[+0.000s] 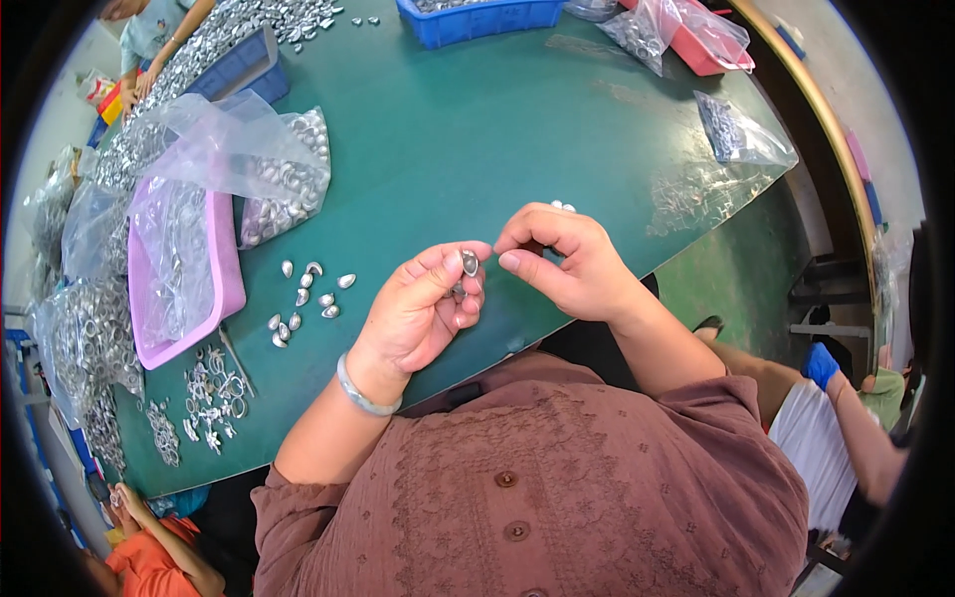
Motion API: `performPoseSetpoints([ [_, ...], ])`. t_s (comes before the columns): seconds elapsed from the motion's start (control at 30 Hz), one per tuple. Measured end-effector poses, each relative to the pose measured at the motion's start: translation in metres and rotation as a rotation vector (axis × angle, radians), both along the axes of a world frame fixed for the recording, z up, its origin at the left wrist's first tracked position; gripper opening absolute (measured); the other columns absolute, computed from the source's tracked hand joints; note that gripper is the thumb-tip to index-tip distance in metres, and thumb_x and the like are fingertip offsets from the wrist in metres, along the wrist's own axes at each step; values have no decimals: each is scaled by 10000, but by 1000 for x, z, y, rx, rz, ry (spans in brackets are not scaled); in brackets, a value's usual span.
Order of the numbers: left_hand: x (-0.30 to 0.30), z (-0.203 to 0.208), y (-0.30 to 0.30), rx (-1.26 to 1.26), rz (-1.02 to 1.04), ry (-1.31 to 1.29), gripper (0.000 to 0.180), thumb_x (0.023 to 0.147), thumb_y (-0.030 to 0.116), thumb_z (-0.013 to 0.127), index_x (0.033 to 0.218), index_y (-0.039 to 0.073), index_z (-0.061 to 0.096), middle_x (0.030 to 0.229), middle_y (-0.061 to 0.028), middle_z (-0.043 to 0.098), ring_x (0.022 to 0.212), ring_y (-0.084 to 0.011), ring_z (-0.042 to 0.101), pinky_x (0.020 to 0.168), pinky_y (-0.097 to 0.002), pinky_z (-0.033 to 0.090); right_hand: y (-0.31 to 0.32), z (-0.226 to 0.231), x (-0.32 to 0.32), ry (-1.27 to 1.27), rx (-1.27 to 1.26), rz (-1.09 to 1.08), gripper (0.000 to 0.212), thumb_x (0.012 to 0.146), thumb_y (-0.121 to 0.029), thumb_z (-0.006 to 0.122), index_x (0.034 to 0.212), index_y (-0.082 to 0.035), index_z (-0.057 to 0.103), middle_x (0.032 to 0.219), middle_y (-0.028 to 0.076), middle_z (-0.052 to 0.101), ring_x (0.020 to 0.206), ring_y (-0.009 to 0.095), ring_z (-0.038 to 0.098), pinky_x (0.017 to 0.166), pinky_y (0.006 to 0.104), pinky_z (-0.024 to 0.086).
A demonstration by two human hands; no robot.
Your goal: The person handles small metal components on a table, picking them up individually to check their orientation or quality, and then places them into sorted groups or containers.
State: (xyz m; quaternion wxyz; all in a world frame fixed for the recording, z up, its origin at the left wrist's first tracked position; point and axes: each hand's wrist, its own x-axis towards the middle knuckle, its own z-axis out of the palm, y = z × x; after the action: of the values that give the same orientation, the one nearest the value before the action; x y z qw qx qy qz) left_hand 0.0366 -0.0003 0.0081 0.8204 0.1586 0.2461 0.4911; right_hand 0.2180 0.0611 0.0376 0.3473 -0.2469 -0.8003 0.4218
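My left hand [416,310], with a pale bangle [364,390] at its wrist, pinches a small silver teardrop-shaped metal piece [470,263] between thumb and forefinger. Beside it, at nearly the same height, my right hand [577,267] has its thumb and forefinger drawn together. Whatever lies between those fingertips is too small to make out. Both hands are above the near edge of the green table [428,149]. Several loose silver teardrop pieces [329,311] lie to the left of my left hand. A few more silver pieces [563,207] show just beyond my right hand.
A purple tray [227,269] lined with plastic stands left, by a bag of silver pieces [298,174]. Small ring-like parts [214,393] lie near-left. Blue bins [477,22], a red bin [711,50] and a clear bag [736,134] sit farther off. Other people work around the table.
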Motion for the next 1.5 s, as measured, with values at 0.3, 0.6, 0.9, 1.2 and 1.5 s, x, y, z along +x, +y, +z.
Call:
performPoseSetpoints([
  [0.3, -1, -5, -1, 49, 48, -70, 228, 877, 148, 507, 1062, 21, 546, 850, -36, 592, 726, -108, 555, 608, -225, 450, -14, -1, -9, 58, -104, -34, 77, 744, -33, 643, 796, -18, 587, 752, 57, 575, 681, 136, 559, 581, 243, 435],
  [0.6, 2, -4, -1, 20, 73, 5, 205, 871, 174, 525, 1007, 22, 548, 837, -34, 587, 711, -104, 548, 585, -216, 427, -16, -11, -16, 58, 113, -138, 92, 709, -10, 644, 753, -29, 566, 707, 81, 565, 646, 215, 553, 560, 291, 439],
  [0.9, 3, -4, -1, -37, 65, -1, 134, 860, 203, 547, 858, 70, 534, 710, -3, 536, 594, -84, 469, 533, -190, 384, -18, -10, -14, 42, -80, -91, 52, 759, 3, 600, 799, -7, 569, 723, 66, 568, 689, 141, 574, 591, 249, 451],
  [1.2, 6, 0, -1, -64, 49, 15, 169, 868, 211, 534, 945, 62, 541, 718, -10, 531, 613, -93, 481, 528, -195, 391, -16, -13, -13, 342, -875, 107, 80, 847, -85, 536, 864, -8, 551, 766, 7, 571, 709, 89, 540, 670, 211, 430],
  [1.5, 5, -7, -1, 76, 99, 87, 187, 884, 136, 494, 1050, 55, 523, 789, -25, 536, 642, -97, 487, 544, -204, 393, -14, -19, -11, 337, -1051, 41, 97, 835, -140, 563, 833, -44, 574, 742, -17, 555, 645, 49, 467, 583, 185, 381],
])
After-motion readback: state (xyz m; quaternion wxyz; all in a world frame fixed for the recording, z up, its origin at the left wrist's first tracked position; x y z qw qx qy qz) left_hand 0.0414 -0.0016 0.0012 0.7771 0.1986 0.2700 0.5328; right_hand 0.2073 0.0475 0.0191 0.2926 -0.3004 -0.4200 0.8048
